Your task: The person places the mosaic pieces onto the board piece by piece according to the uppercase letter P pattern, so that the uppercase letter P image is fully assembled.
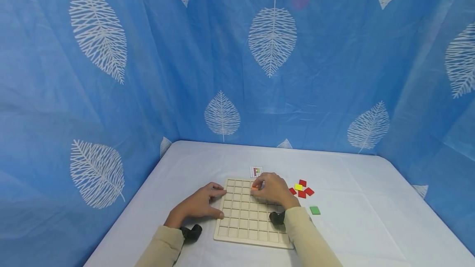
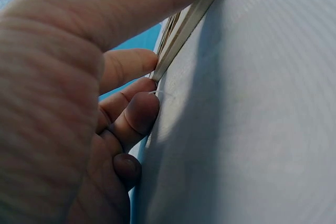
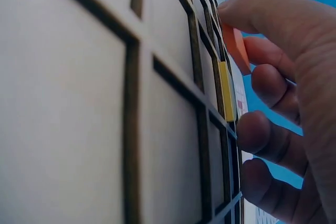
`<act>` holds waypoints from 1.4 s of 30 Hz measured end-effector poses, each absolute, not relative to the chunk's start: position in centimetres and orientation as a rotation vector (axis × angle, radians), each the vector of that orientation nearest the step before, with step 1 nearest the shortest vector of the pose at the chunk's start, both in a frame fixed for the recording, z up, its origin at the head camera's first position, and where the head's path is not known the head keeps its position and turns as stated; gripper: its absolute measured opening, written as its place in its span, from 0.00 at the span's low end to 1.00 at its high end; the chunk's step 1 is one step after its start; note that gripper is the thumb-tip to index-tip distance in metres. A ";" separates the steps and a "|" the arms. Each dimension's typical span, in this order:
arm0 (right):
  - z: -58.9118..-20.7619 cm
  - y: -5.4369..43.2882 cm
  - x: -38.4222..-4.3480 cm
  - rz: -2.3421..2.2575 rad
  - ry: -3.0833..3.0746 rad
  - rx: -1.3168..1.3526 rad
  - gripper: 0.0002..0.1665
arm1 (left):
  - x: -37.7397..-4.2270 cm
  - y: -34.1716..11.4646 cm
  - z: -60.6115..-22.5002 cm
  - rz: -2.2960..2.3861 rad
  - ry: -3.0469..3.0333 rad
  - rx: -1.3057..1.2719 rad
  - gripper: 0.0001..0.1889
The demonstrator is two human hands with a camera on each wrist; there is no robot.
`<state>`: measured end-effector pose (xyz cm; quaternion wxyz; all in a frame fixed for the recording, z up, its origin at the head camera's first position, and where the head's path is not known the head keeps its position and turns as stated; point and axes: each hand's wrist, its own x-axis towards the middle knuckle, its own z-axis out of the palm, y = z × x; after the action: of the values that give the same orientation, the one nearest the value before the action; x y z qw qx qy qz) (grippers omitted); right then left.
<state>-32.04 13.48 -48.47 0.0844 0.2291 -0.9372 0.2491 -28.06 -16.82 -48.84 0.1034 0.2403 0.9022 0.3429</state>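
Observation:
A pale wooden board (image 1: 237,242) with a grid of square cells lies flat on the table. Over its far part, my right hand (image 1: 272,188) pinches an orange square tile (image 3: 236,48) between thumb and fingers, the tile tilted close above the grid in the right wrist view. A yellow tile (image 3: 227,92) sits on the board just beside it; in the head view the hand hides it. My left hand (image 1: 198,202) rests along the board's left edge, thumb and a fingertip touching the side, fingers loosely bent.
Right of the board lie several loose red tiles (image 1: 309,192) around a yellow tile (image 1: 298,187), with a green tile (image 1: 315,210) nearer me. A small printed pattern card (image 1: 256,172) lies beyond the far edge. Blue leaf-patterned cloth (image 1: 237,73) encloses the white table (image 1: 371,217).

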 end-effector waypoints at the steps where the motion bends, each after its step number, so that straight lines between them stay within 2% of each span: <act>1: -48.5 13.5 -32.1 0.752 -2.805 0.684 0.05 | -28.1 -16.8 -48.9 1.009 2.662 0.712 0.45; 32: -48.8 14.0 -31.9 0.835 -2.892 0.751 0.05 | -27.9 -16.6 -48.9 1.003 2.665 0.714 0.44; 42: -48.4 13.9 -31.7 0.807 -2.907 0.741 0.11 | -28.0 -16.8 -48.9 0.995 2.667 0.715 0.44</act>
<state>-31.72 13.92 -48.44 0.0174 0.2385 -0.9356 0.2598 -27.96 -16.76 -48.85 0.1033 0.2425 0.9038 0.3371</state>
